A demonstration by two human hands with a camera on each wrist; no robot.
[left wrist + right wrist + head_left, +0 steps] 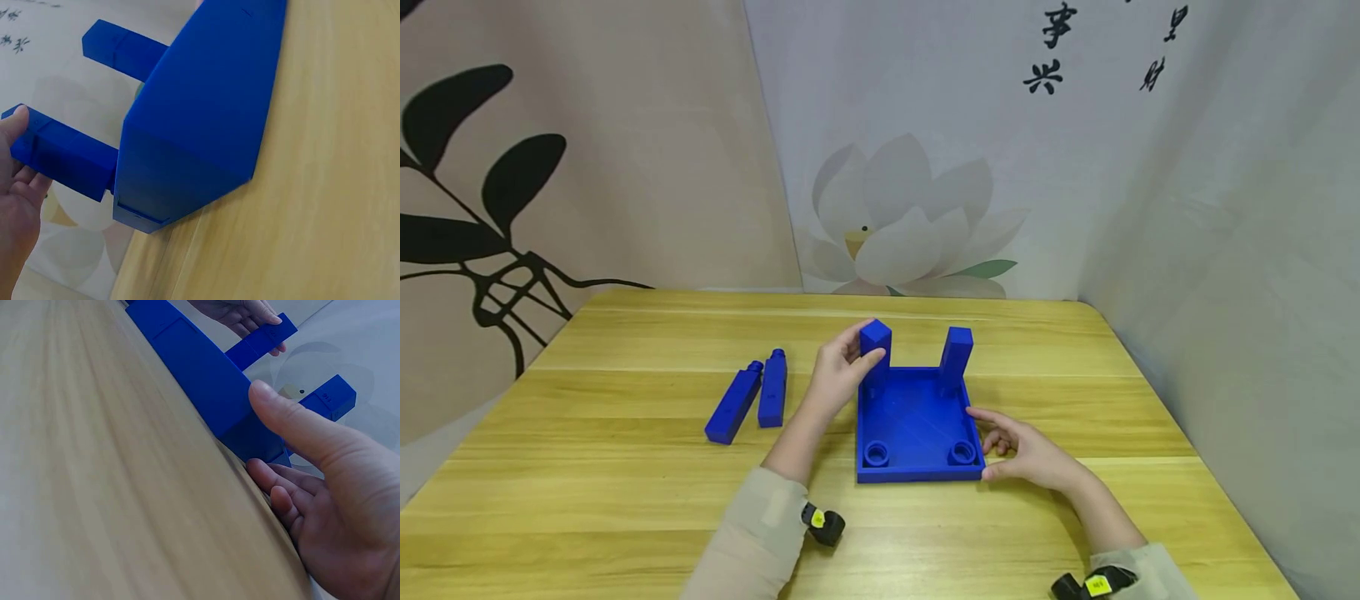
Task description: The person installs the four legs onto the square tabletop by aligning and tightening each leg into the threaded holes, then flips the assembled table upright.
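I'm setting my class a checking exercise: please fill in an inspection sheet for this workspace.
Surface: yellow wood-grain table.
Job's things: square blue plastic-looking tray; square blue left post and right post stand at its far corners, round blue sockets at its near corners; two loose blue posts lie to its left.
Clutter: nothing seen.
Hands: left hand grips the left post; right hand touches the tray's right side.
Cables: nothing seen.
Surroundings: pale fabric backdrop printed with lotus and dark characters.
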